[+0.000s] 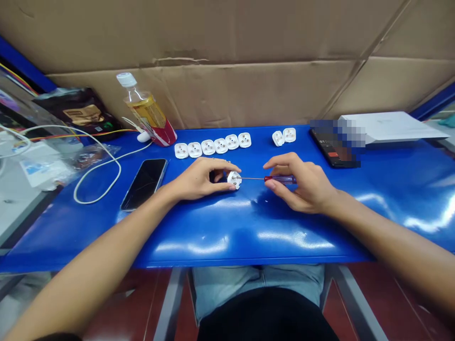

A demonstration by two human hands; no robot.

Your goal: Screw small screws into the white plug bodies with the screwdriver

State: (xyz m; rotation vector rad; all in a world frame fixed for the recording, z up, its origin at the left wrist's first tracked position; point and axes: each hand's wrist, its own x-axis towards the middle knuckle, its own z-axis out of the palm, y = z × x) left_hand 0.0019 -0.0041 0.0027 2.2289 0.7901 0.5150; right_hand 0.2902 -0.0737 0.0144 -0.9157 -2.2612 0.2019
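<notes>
Your left fingers (220, 163) pinch a white plug (233, 180); your right fingers (280, 160) grip a red-handled screwdriver (279, 179), its tip touching the plug.

Blue workbench (249, 237), white plug housings (208, 147), black smartphone (144, 184), white cable (120, 166)

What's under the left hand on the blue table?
The left hand has its fingers on a white plug housing; blue tabletop shows around it, but whatever lies beneath the palm is hidden.

Left hand (201, 179) and right hand (302, 183) curl inward, facing each other
</notes>
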